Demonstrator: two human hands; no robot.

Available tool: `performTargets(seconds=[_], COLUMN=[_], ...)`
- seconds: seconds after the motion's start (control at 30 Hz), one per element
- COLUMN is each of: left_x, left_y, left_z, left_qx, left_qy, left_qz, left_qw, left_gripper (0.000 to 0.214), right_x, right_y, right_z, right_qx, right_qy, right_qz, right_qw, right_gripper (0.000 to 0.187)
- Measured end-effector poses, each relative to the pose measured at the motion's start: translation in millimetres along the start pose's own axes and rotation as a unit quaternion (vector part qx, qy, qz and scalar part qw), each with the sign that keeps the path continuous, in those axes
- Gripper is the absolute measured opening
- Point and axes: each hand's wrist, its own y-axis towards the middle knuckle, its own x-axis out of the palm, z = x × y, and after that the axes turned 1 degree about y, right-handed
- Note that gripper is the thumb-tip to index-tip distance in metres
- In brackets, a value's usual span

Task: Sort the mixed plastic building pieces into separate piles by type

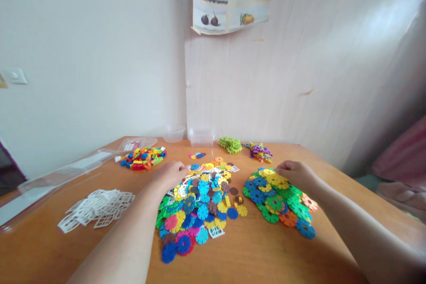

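Observation:
My left hand [173, 172] is at the back left edge of a mixed heap of small notched plastic discs [203, 211]. Its fingers are curled together, and what they hold, if anything, is hidden. White lattice pieces [216, 231] and small yellow pieces are mixed into this heap. My right hand [294, 171] is at the back of a second pile of larger notched discs [274, 203], in green, yellow, blue and orange. The fingers there are closed too, and I cannot make out anything between them.
White lattice pieces [100, 208] lie at the left. Behind are colourful building blocks [143, 158], a few plain discs [197, 155], light-green pieces [230, 144] and purple pieces [261, 151]. Clear plastic containers [201, 137] stand by the wall, with clear lids [66, 173] at the left edge.

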Motion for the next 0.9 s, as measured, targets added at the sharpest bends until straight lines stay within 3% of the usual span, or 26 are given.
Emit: performTargets(seconds=[0.17, 0.33, 0.43, 0.6, 0.77, 0.9], left_x=[-2.4, -3.0, -1.4, 0.3, -1.1, -1.5], left_y=[-3, -3, -1, 1, -1, -2], left_z=[4, 5, 2, -1, 1, 2], left_qx=[0.004, -0.001, 0.008, 0.002, -0.008, -0.010], left_qy=[0.013, 0.018, 0.017, 0.011, 0.002, -0.017], left_qz=[-0.005, -0.012, -0.008, -0.007, -0.005, -0.001], left_qw=[1.000, 1.000, 1.000, 1.000, 1.000, 1.000], left_gripper=[0.049, 0.050, 0.052, 0.053, 0.051, 0.050], right_x=[-4, -5, 0, 15, 31, 39], right_y=[-1, -14, -30, -58, -69, -67], right_z=[1, -21, -45, -85, -102, -103], right_qx=[-0.018, -0.099, -0.188, -0.322, -0.351, -0.357], right_qy=[-0.079, -0.109, -0.083, -0.126, -0.187, -0.191], right_qz=[-0.008, 0.037, -0.001, -0.123, -0.155, -0.161], right_qw=[0.997, 0.988, 0.979, 0.930, 0.904, 0.900], right_gripper=[0.024, 0.024, 0.023, 0.020, 0.021, 0.020])
